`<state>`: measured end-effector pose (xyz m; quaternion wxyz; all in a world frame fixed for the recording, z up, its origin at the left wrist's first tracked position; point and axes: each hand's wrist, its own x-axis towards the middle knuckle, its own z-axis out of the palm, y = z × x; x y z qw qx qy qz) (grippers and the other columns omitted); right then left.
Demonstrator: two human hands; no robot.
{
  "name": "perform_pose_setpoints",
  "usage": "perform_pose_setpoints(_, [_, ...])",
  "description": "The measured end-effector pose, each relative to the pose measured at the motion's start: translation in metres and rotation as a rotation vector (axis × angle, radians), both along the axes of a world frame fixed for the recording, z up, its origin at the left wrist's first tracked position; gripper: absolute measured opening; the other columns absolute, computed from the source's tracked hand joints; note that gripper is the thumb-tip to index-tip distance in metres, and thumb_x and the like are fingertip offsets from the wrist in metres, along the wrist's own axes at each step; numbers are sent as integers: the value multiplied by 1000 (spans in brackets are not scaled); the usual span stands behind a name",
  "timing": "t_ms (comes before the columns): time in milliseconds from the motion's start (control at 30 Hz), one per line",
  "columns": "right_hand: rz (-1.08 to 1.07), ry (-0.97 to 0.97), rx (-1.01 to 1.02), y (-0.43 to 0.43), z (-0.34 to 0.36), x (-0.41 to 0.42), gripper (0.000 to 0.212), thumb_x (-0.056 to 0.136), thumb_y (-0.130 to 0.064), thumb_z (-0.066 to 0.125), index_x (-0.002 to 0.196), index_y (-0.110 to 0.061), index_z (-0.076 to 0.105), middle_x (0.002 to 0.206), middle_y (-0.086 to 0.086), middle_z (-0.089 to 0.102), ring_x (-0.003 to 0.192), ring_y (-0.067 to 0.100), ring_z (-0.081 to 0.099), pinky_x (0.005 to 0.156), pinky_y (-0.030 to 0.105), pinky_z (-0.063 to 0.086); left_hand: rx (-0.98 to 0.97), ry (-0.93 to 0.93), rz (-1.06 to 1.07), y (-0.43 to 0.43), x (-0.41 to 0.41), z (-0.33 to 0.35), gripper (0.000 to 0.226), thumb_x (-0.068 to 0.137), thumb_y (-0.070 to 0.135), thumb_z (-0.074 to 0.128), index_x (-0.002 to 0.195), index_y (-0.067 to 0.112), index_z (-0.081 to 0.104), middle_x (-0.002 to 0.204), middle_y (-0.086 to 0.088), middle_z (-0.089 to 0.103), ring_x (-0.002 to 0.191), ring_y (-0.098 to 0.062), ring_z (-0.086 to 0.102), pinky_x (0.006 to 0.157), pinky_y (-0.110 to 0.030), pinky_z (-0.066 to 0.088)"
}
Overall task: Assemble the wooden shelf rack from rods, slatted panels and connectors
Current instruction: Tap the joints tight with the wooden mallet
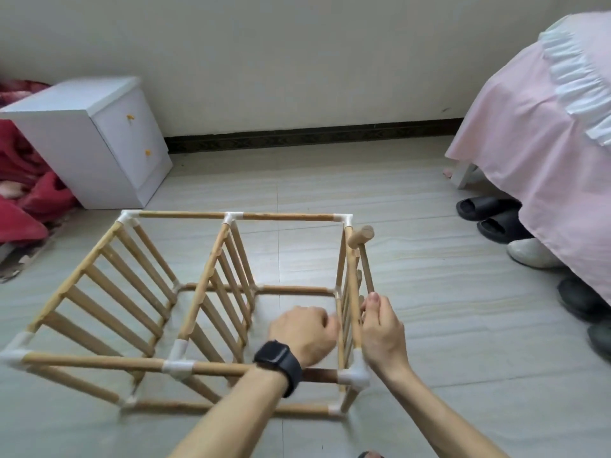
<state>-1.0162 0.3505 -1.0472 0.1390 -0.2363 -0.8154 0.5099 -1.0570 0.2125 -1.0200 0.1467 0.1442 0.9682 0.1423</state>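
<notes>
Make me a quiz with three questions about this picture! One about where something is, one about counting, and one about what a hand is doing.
1. Where is the white cabinet?
A) left of the rack, by the wall
B) right of the rack
C) inside the rack

2. How many slatted panels does the rack have?
A) one
B) three
C) five

3. What is the right hand doing?
A) waving open in the air
B) holding the wooden mallet by its handle
C) making an empty fist

Answers:
1 A, it stands at the far left against the wall.
2 B, one panel at each end and one in the middle.
3 B, its fingers wrap the handle, and the mallet head sticks up beyond them.
</notes>
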Motion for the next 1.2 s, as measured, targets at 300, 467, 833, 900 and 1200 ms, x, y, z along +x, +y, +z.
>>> perform_pose_setpoints(300, [75,-42,274,45,24,-16,37,108,-39,34,98,-21,65,82,-16,61,79,14,54,72,33,33,43,460,-423,-1,44,-4,61,96,57,25,55,17,47,49,5,48,41,-16,34,55,-28,30])
perform_pose_setpoints(467, [139,-120,528,68,48,-63,36,108,-34,35,106,-11,62,84,2,61,80,29,49,71,36,30,17,459,-414,1,50,-6,46,95,54,24,69,24,47,58,8,51,46,-16,36,61,-31,36])
perform_pose_setpoints(833, [7,17,585,57,57,-92,40,108,-38,28,107,-12,58,92,18,69,84,40,61,68,40,40,88,423,-451,5,48,-12,69,94,47,34,156,16,31,165,-5,23,152,-21,20,124,-42,15])
perform_pose_setpoints(900, [-22,87,568,55,61,-94,38,108,-36,28,109,-11,57,86,15,67,79,39,60,65,38,35,79,431,-447,4,46,-12,69,95,46,37,156,16,31,165,-4,22,152,-21,19,125,-41,14])
perform_pose_setpoints(1200, [60,-109,607,59,51,-86,39,109,-35,26,109,-9,56,96,21,68,81,38,55,68,39,37,100,440,-428,9,43,-12,67,91,45,39,150,14,44,160,-5,34,147,-22,33,122,-40,24])
